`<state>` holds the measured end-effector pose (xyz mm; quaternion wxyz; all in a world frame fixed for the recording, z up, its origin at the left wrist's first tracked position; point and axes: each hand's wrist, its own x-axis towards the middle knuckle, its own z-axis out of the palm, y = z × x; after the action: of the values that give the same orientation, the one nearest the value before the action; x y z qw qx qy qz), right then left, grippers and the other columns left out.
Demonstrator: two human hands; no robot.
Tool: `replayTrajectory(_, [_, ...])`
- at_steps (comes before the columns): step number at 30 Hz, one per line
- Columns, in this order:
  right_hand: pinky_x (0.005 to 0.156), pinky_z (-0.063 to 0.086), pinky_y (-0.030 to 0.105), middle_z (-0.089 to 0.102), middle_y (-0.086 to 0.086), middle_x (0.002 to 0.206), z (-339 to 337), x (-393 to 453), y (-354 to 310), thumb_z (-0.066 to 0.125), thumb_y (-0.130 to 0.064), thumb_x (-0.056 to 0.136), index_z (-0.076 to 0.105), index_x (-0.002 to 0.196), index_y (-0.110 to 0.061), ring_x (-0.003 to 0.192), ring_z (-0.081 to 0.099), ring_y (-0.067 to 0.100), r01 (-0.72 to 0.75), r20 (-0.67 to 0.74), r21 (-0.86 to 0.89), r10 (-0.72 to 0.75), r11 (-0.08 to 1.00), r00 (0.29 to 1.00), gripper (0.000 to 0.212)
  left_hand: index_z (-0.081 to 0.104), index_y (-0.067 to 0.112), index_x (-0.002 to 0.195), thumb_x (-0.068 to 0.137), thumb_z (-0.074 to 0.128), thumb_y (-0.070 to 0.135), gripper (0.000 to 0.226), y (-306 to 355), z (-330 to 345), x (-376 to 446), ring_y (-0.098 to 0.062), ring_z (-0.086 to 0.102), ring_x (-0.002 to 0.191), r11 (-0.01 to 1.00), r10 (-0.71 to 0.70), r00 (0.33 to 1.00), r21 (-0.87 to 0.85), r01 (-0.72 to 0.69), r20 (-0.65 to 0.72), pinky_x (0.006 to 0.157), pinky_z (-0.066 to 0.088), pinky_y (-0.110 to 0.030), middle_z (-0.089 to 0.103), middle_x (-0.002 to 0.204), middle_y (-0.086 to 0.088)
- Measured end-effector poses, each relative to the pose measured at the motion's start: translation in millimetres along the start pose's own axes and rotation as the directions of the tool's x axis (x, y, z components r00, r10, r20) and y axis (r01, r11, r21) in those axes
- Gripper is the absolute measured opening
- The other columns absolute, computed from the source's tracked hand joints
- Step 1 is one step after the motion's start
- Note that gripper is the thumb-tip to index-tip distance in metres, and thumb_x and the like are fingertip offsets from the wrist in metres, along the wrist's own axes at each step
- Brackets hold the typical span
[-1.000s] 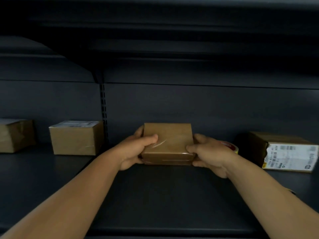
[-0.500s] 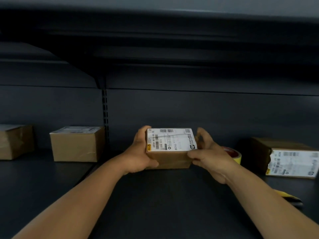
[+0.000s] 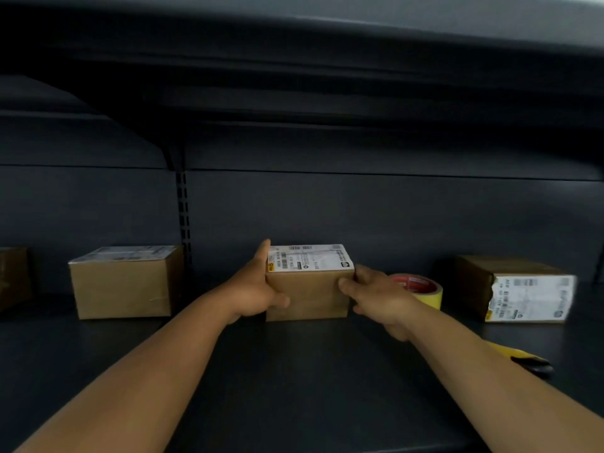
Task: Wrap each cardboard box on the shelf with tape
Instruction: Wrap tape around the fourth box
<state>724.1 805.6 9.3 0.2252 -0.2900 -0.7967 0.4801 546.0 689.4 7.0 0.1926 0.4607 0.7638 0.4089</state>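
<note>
Both hands hold the small cardboard box (image 3: 309, 294) at the middle of the dark shelf (image 3: 294, 380), its base at or just above the shelf surface, though I cannot tell whether it is fully set down. The left hand (image 3: 253, 291) grips the box's left side, thumb curled across the brown front face and a finger reaching up along the far top corner; the right hand (image 3: 376, 297) grips the right side with its fingers curled onto the front edge. Holding it from 2 opposite sides looks meant to keep it square and steady. The white shipping label (image 3: 309, 258) faces up, so the plain brown sides are the ones offered for taping. Just behind the right hand stands the tape roll (image 3: 420, 289), red inside and yellow outside, close enough to reach without shifting the box. Near the right forearm lies a yellow and black tool (image 3: 526, 359), likely a cutter. A second box (image 3: 125, 282) sits well apart to the left, a third box (image 3: 519, 289) to the right beyond the tape, and the edge of a fourth box (image 3: 13, 276) shows at the far left.
</note>
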Motion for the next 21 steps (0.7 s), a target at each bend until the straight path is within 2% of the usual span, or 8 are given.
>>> replayTrajectory(3, [0.104, 0.041, 0.034, 0.052, -0.004, 0.133, 6.5, 7.1, -4.2, 0.045, -0.028, 0.098, 0.044, 0.139, -0.022, 0.118, 0.051, 0.015, -0.067, -0.038, -0.015, 0.066, 0.998, 0.997, 0.041, -0.012, 0.030, 0.150, 0.079, 0.074, 0.015, 0.113, 1.9, -0.9, 4.0, -0.016, 0.036, 0.131, 0.998, -0.039, 0.999, 0.045, 0.040, -0.018, 0.105, 0.033, -0.028, 0.028, 0.153, 0.002])
replayTrajectory(6, [0.097, 0.046, 0.032, 0.057, -0.001, 0.126, 11.2, 9.7, -6.1, 0.048, -0.026, 0.097, 0.047, 0.135, -0.016, 0.111, 0.055, 0.015, -0.106, -0.077, 0.011, 0.106, 0.994, 0.991, 0.040, -0.008, 0.028, 0.151, 0.082, 0.071, 0.021, 0.106, 1.9, 3.9, 5.4, -0.020, 0.036, 0.133, 0.993, -0.027, 0.997, 0.111, 0.036, -0.079, 0.104, 0.034, -0.029, 0.027, 0.153, -0.002])
replayTrajectory(9, [0.084, 0.045, 0.024, 0.053, -0.002, 0.126, 13.9, 2.5, -9.0, 0.050, -0.030, 0.096, 0.043, 0.135, -0.013, 0.106, 0.052, 0.015, -0.115, -0.147, 0.023, 0.117, 0.993, 0.982, 0.043, -0.008, 0.026, 0.152, 0.080, 0.074, 0.028, 0.109, 3.6, 9.3, 1.8, -0.022, 0.028, 0.139, 0.986, 0.021, 0.986, 0.168, 0.007, -0.164, 0.110, 0.030, -0.033, 0.016, 0.156, -0.004])
replayTrajectory(11, [0.087, 0.040, 0.024, 0.050, -0.001, 0.132, 13.3, -2.6, -8.2, 0.050, -0.035, 0.095, 0.039, 0.139, -0.011, 0.115, 0.050, 0.018, -0.085, -0.233, 0.022, 0.088, 0.996, 0.969, 0.051, -0.004, 0.023, 0.152, 0.076, 0.076, 0.036, 0.112, 8.7, 12.0, -1.1, -0.022, 0.016, 0.144, 0.972, 0.087, 0.963, 0.234, -0.026, -0.255, 0.116, 0.022, -0.037, 0.008, 0.157, -0.005])
replayTrajectory(13, [0.092, 0.036, 0.025, 0.047, -0.004, 0.132, 11.0, -8.0, -9.8, 0.050, -0.037, 0.095, 0.037, 0.141, -0.011, 0.125, 0.045, 0.020, -0.048, -0.318, 0.022, 0.052, 0.999, 0.947, 0.054, 0.003, 0.019, 0.152, 0.076, 0.074, 0.044, 0.107, 17.6, 15.9, -3.5, -0.021, 0.008, 0.146, 0.949, 0.190, 0.918, 0.305, -0.081, -0.347, 0.118, 0.015, -0.038, 0.008, 0.158, -0.005])
replayTrajectory(16, [0.099, 0.032, 0.027, 0.043, 0.002, 0.144, 4.9, -12.6, -14.2, 0.047, -0.040, 0.096, 0.035, 0.143, -0.012, 0.131, 0.041, 0.021, -0.005, -0.408, 0.070, 0.033, 0.998, 0.912, 0.055, 0.017, 0.017, 0.150, 0.082, 0.068, 0.043, 0.089, 35.9, 25.1, -6.6, -0.021, 0.010, 0.145, 0.934, 0.319, 0.854, 0.290, -0.209, -0.411, 0.118, 0.015, -0.041, 0.017, 0.156, -0.003])
replayTrajectory(19, [0.093, 0.038, 0.029, 0.058, 0.001, 0.122, -4.1, -18.6, -16.4, 0.045, -0.042, 0.097, 0.052, 0.122, -0.016, 0.112, 0.053, 0.018, 0.060, -0.470, 0.124, 0.006, 0.990, 0.883, 0.037, 0.030, 0.018, 0.146, 0.087, 0.064, 0.036, 0.070, 56.2, 40.5, -13.2, -0.016, 0.019, 0.141, 0.910, 0.406, 0.824, 0.253, -0.327, -0.395, 0.115, 0.018, -0.028, 0.027, 0.151, 0.001])
replayTrajectory(21, [0.089, 0.042, 0.030, 0.060, -0.004, 0.100, -12.2, -22.1, -14.0, 0.044, -0.040, 0.097, 0.053, 0.104, -0.021, 0.101, 0.056, 0.016, 0.112, -0.499, 0.158, -0.019, 0.981, 0.866, 0.022, 0.034, 0.020, 0.142, 0.090, 0.061, 0.034, 0.061, 69.2, 53.8, -15.7, -0.013, 0.028, 0.137, 0.905, 0.424, 0.834, 0.204, -0.374, -0.354, 0.104, 0.022, -0.019, 0.033, 0.147, 0.003])
